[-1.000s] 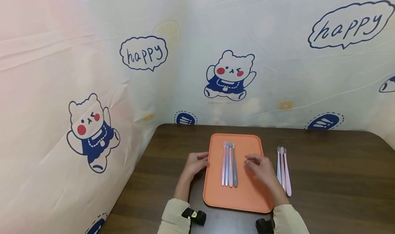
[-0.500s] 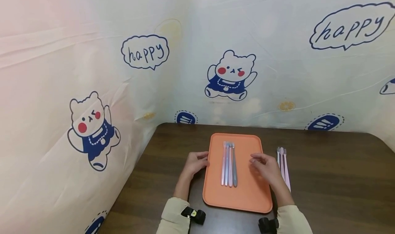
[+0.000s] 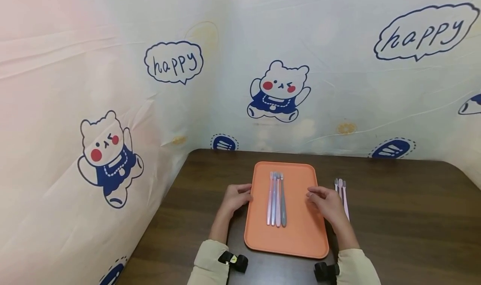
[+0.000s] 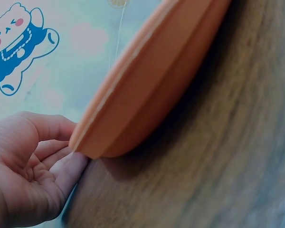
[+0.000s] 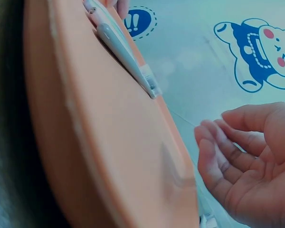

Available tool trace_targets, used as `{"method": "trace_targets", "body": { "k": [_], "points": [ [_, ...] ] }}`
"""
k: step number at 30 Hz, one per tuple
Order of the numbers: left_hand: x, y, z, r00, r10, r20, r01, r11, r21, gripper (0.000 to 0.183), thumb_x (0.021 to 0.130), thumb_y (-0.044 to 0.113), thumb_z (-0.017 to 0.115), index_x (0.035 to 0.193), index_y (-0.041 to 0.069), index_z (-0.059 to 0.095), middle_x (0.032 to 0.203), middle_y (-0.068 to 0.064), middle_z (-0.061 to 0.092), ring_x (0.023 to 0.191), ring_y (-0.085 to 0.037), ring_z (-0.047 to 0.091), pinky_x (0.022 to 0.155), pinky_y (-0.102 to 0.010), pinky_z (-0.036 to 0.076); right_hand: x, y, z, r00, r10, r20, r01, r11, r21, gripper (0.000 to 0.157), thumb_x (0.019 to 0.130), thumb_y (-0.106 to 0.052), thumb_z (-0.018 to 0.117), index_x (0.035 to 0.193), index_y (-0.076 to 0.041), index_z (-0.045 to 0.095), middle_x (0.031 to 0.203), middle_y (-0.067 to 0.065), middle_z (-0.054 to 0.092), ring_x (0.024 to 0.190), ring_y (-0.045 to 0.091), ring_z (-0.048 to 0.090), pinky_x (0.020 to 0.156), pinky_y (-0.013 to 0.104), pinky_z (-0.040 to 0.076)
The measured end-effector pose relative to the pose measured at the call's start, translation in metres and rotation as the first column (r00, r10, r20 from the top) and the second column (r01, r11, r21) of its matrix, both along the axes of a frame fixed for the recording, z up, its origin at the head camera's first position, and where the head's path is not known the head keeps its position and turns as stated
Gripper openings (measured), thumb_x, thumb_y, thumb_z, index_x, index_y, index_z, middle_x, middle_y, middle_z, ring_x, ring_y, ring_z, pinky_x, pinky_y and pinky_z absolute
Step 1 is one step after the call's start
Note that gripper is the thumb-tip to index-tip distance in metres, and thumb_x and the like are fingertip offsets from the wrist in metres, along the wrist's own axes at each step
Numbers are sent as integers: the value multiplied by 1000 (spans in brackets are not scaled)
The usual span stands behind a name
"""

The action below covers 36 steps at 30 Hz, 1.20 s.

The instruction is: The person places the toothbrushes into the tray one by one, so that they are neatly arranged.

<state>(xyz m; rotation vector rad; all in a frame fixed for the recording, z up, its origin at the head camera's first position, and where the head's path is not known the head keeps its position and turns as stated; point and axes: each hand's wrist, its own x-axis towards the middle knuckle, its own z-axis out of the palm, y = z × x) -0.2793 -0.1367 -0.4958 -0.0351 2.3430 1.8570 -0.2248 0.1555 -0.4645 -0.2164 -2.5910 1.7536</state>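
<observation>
An orange tray (image 3: 285,243) carries several toothbrushes (image 3: 277,201) laid side by side, pink, bluish and grey, heads away from me. In the left wrist view my left hand (image 4: 31,166) pinches the tray rim, one finger at its top and another digit below. Seen from the head, that hand (image 3: 234,198) is at the tray's left edge. My right hand (image 3: 328,203) hovers over the tray's right edge, its fingers loosely curled and holding nothing. In the right wrist view a grey toothbrush (image 5: 123,52) lies away from the fingers of the right hand (image 5: 251,166).
Right of the tray, three more toothbrushes (image 3: 341,193) lie on the dark wooden table (image 3: 406,218), partly hidden behind my right hand and forearm. A pale cloth (image 3: 210,88) printed with bears hangs behind the table and along its left side.
My right hand has shifted right, away from the toothbrushes on the tray, and covers more of those on the table. The left hand stays at the tray's edge.
</observation>
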Motion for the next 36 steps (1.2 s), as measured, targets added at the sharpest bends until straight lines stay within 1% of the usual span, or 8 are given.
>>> {"method": "trace_targets", "body": {
  "k": [5,10,14,18,24,27,31,36],
  "points": [
    [-1,0,0,1000,10,3,-10,1000,17,51,77,-5,68,128,-7,67,128,-27,69,113,-27,70,86,-34,62,2,3,2,999,27,29,-27,1000,1,35,100,-12,59,129,6,65,114,21,75,82,8,66,66,24,56],
    [-2,0,-1,1000,9,3,-9,1000,17,51,78,-5,67,128,-8,66,127,-28,69,114,-27,70,86,-34,62,1,8,2,999,51,-1,-51,999,12,36,100,-12,59,129,10,64,115,24,74,84,4,68,70,22,58],
    [-2,0,0,1000,14,8,-14,1000,14,51,78,-5,67,129,-7,66,128,-28,69,114,-28,70,87,-35,62,0,14,2,999,42,8,-42,999,21,37,101,-12,58,130,9,63,116,23,74,86,5,69,74,24,61],
    [-2,0,1,1000,14,2,-14,1000,1,51,78,-5,68,128,-7,67,128,-27,69,114,-29,71,87,-36,62,0,21,4,999,32,17,-32,999,-11,39,101,-12,57,132,11,61,116,23,74,86,2,69,78,26,62],
    [-2,1,2,1000,24,-4,-24,1000,-1,50,76,-5,67,126,-8,68,126,-27,70,114,-28,70,84,-32,62,2,30,6,999,22,34,-22,1000,-21,41,102,-14,57,133,12,59,115,25,72,85,3,68,77,21,60],
    [-1,0,1,1000,26,-4,-26,1000,-2,50,76,-4,67,126,-7,68,125,-27,70,114,-28,70,82,-30,61,4,33,8,998,18,52,-17,1000,-16,41,102,-15,58,133,12,58,113,23,73,84,3,67,75,19,59],
    [-1,0,1,1000,23,-3,-23,1000,-2,50,76,-4,67,126,-7,68,125,-28,70,114,-29,71,82,-31,62,5,36,7,999,12,53,-12,1000,-12,41,101,-13,58,132,13,58,108,19,75,80,-1,65,72,15,57],
    [0,1,1,1000,19,2,-19,1000,3,49,77,-4,68,126,-6,68,126,-27,70,113,-29,72,83,-34,63,6,40,5,999,12,52,-13,1000,21,41,101,-14,58,133,12,59,110,23,73,80,0,64,73,16,57]
  ]
}}
